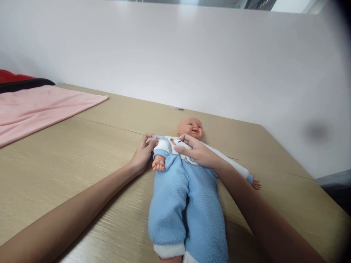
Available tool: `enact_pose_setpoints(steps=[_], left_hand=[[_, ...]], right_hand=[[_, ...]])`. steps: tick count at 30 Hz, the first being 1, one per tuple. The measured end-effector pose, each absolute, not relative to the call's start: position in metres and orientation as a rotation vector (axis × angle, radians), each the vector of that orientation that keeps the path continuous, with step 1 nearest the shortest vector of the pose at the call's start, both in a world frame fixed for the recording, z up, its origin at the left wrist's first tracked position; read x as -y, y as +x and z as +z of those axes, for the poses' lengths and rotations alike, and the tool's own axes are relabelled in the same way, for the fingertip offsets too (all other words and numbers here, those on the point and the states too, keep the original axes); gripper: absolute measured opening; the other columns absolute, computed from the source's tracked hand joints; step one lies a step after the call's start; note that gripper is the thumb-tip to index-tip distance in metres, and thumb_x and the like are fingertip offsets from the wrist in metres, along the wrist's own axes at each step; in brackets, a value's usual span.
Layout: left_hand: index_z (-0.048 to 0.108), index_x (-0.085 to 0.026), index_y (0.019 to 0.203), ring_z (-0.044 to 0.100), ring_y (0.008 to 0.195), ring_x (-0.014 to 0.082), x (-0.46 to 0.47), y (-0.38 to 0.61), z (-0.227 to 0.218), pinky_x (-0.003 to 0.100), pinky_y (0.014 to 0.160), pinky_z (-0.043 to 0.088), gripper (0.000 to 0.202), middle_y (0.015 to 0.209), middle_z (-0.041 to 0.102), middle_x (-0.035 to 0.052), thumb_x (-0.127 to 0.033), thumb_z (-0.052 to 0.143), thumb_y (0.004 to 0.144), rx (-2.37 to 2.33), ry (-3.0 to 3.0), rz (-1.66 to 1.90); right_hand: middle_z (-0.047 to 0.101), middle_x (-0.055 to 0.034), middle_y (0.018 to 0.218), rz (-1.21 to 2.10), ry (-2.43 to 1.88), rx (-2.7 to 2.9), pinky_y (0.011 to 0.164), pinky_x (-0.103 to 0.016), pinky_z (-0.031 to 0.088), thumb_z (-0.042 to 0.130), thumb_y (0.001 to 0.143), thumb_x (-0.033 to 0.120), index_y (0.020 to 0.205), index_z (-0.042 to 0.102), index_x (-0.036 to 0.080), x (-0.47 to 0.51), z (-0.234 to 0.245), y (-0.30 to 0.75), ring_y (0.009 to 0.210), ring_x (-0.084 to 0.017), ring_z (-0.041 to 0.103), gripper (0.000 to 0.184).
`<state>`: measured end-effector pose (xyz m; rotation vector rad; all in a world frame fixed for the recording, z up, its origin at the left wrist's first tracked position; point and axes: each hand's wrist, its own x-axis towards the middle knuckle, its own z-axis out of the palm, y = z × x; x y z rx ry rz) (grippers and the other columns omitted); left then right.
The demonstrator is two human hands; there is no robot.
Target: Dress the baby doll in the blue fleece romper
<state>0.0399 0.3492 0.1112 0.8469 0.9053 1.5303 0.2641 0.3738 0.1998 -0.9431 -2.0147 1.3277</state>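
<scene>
A baby doll (190, 128) lies on its back on the wooden table (82, 164), dressed in a blue fleece romper (186, 204) with white sleeves. My left hand (143, 153) pinches the romper at the doll's shoulder, just above its small bent arm (159, 165). My right hand (199, 151) rests on the doll's chest, with its fingers closed on the white collar fabric. The doll's other arm (255, 182) stretches out to the right behind my forearm.
A pink cloth (35, 109) is spread over the table's far left, with a red and black object (16, 81) behind it. A white wall (192, 54) runs along the far edge. A small blue item (179, 109) lies by the wall.
</scene>
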Motion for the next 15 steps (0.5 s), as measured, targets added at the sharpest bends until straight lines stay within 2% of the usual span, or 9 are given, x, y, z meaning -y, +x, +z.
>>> enact_pose_setpoints(steps=[4, 6, 12, 15], left_hand=[[0.062, -0.022, 0.107, 0.069, 0.085, 0.0119, -0.357, 0.041, 0.111, 0.02, 0.075, 0.054, 0.054, 0.097, 0.075, -0.0006, -0.055, 0.095, 0.078, -0.9, 0.87, 1.481], [0.064, -0.023, 0.106, 0.069, 0.086, 0.0122, -0.362, 0.039, 0.11, 0.02, 0.076, 0.054, 0.052, 0.099, 0.075, -0.0003, -0.055, 0.094, 0.079, -0.89, 0.901, 1.437], [0.064, -0.022, 0.102, 0.061, 0.065, 0.0106, -0.39, 0.035, 0.106, 0.022, 0.06, 0.047, 0.058, 0.086, 0.072, -0.0029, -0.055, 0.099, 0.068, -0.886, 0.97, 1.326], [0.063, -0.023, 0.098, 0.059, 0.059, 0.0108, -0.406, 0.037, 0.109, 0.023, 0.057, 0.045, 0.059, 0.081, 0.071, -0.0043, -0.053, 0.1, 0.064, -0.869, 1.023, 1.242]], right_hand=[[0.055, 0.0041, 0.089, 1.473, -0.925, 1.811, 0.076, -0.03, 0.04, 0.092, 0.076, 0.07, 0.097, 0.055, 0.024, -0.38, 0.193, 0.265, 0.082, -0.016, 0.05, 0.063], [0.056, 0.005, 0.086, 1.53, -0.91, 1.715, 0.074, -0.029, 0.039, 0.096, 0.072, 0.067, 0.095, 0.054, 0.025, -0.383, 0.188, 0.267, 0.08, -0.015, 0.05, 0.065], [0.059, 0.0055, 0.086, 1.568, -0.827, 1.64, 0.073, -0.028, 0.039, 0.099, 0.074, 0.058, 0.093, 0.055, 0.025, -0.388, 0.177, 0.27, 0.079, -0.014, 0.053, 0.059], [0.06, 0.0051, 0.087, 1.558, -0.797, 1.638, 0.075, -0.028, 0.041, 0.099, 0.077, 0.055, 0.094, 0.056, 0.024, -0.388, 0.175, 0.27, 0.081, -0.014, 0.054, 0.056]])
